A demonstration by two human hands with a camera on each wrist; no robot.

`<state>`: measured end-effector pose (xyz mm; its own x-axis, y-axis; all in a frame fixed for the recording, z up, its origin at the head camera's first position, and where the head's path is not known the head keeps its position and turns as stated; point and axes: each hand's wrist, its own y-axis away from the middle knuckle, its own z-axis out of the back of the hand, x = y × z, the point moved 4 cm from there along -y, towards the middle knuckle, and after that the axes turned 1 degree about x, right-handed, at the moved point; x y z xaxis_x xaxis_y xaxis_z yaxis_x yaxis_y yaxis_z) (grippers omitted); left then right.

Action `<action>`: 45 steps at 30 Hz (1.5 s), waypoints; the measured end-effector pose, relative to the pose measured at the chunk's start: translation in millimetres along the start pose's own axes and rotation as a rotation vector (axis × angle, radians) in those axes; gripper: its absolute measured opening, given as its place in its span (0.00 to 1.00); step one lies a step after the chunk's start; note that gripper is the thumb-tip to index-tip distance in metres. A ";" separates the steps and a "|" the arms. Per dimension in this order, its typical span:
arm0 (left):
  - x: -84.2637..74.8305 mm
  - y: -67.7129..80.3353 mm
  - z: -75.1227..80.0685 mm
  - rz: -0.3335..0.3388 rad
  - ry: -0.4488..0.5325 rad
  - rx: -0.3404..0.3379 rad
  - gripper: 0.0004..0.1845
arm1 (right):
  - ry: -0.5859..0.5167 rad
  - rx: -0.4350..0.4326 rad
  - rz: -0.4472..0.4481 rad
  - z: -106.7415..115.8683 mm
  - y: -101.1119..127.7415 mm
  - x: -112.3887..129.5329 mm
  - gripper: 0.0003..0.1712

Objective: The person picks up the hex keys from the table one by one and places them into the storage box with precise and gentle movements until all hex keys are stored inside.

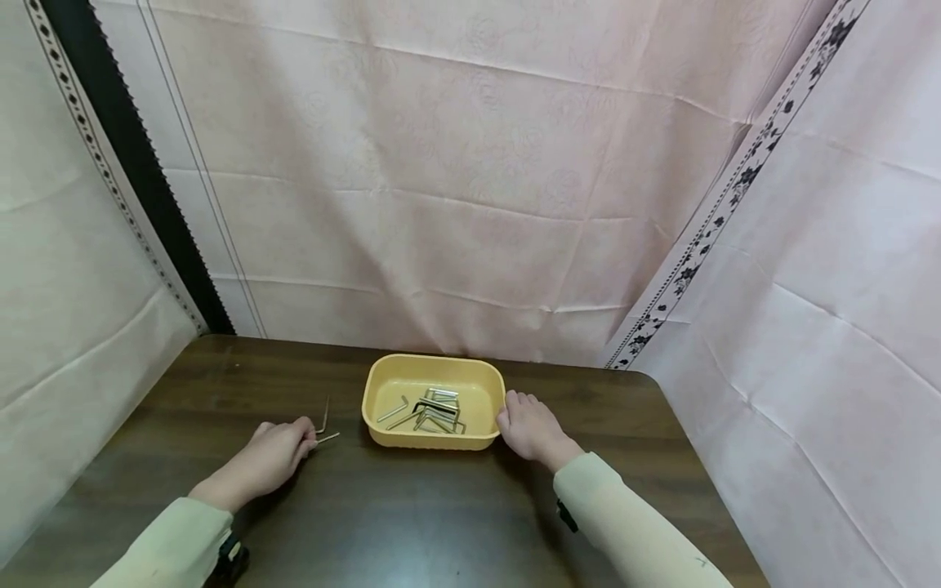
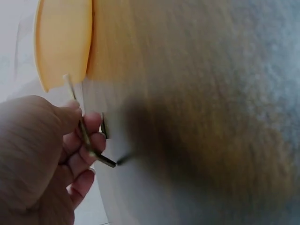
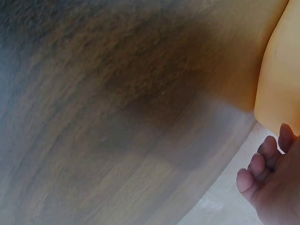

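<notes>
My left hand (image 1: 268, 459) rests on the dark wooden table (image 1: 412, 523) to the left of a yellow plastic tray (image 1: 434, 360). Its thumb and fingers pinch a small L-shaped hex key (image 1: 328, 438), whose long shaft points toward the tray. The left wrist view shows the same hand (image 2: 42, 154) holding that key (image 2: 86, 136) just short of the tray (image 2: 63, 42). A second hex key (image 1: 326, 413) lies on the table just beyond it. My right hand (image 1: 531, 430) rests against the tray's right wall, holding nothing; its fingers (image 3: 262, 161) show beside the tray (image 3: 281, 84).
Several hex keys (image 1: 434, 412) lie in a loose pile inside the tray. Pink cloth hangs (image 1: 470, 204) behind and to both sides of the table, close to its far edge. The table's right edge (image 1: 698, 457) runs near my right forearm.
</notes>
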<state>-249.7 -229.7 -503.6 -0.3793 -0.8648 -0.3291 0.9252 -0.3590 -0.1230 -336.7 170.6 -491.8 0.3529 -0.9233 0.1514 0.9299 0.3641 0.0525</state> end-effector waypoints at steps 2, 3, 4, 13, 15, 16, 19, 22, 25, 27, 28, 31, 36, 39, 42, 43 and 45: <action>-1.6 -1.2 2.5 0.003 0.014 -0.008 0.04 | 0.003 0.004 -0.003 -0.7 -0.2 -0.6 0.15; -2.8 -2.0 4.7 0.009 0.022 -0.016 0.04 | 0.004 0.006 -0.003 -1.3 -0.4 -0.9 0.15; -4.1 -3.2 7.4 0.017 0.028 -0.028 0.03 | 0.000 0.008 -0.002 -1.7 -0.5 -0.9 0.15; -24.0 -20.4 36.7 0.028 0.094 -0.159 0.01 | 0.006 -0.005 -0.014 -1.5 -1.2 -2.2 0.15; -27.2 -23.0 41.9 0.031 0.102 -0.175 0.01 | 0.004 0.000 -0.007 -0.5 -0.5 -0.5 0.15; -28.8 -25.4 43.8 0.031 0.108 -0.182 0.02 | 0.006 0.000 -0.004 -0.1 -0.4 -0.4 0.15; -34.3 -33.0 49.6 0.021 0.118 -0.219 0.04 | -0.004 -0.001 0.000 2.3 -0.7 0.5 0.15; -41.1 -40.9 55.1 0.005 0.134 -0.277 0.04 | -0.012 0.003 -0.003 3.8 -1.3 0.9 0.15; -48.9 -48.9 59.5 -0.011 0.157 -0.360 0.05 | -0.011 0.011 -0.007 2.5 -1.5 0.0 0.15; -55.1 -54.6 61.5 -0.010 0.184 -0.430 0.05 | -0.013 0.015 -0.008 0.8 -1.3 -0.9 0.15; -58.5 -58.1 62.0 -0.010 0.202 -0.464 0.06 | -0.012 0.014 -0.007 -0.1 -1.3 -1.3 0.15; -68.9 -70.0 60.6 -0.003 0.261 -0.559 0.06 | -0.009 0.009 -0.006 -1.5 -0.9 -2.1 0.15; -83.0 -88.1 50.9 0.034 0.323 -0.601 0.06 | -0.007 0.008 -0.009 -0.7 -0.2 -1.6 0.15; -86.7 -99.4 39.9 0.094 0.375 -0.491 0.08 | -0.005 0.005 -0.013 0.7 -0.5 -0.8 0.15; -88.3 -112.4 25.0 0.135 0.416 -0.333 0.09 | 0.002 0.002 -0.013 1.4 -0.2 -0.3 0.14; -88.8 -116.6 19.7 0.139 0.421 -0.287 0.09 | 0.004 0.001 -0.012 1.1 0.1 -0.3 0.14; -89.0 -124.3 9.5 0.131 0.409 -0.217 0.08 | 0.007 0.000 -0.004 0.4 1.2 -0.1 0.13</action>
<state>-331.1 -111.5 -450.1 -0.2633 -0.6734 -0.6908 0.9627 -0.1368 -0.2336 -335.7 171.2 -491.3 0.3497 -0.9257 0.1444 0.9314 0.3601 0.0528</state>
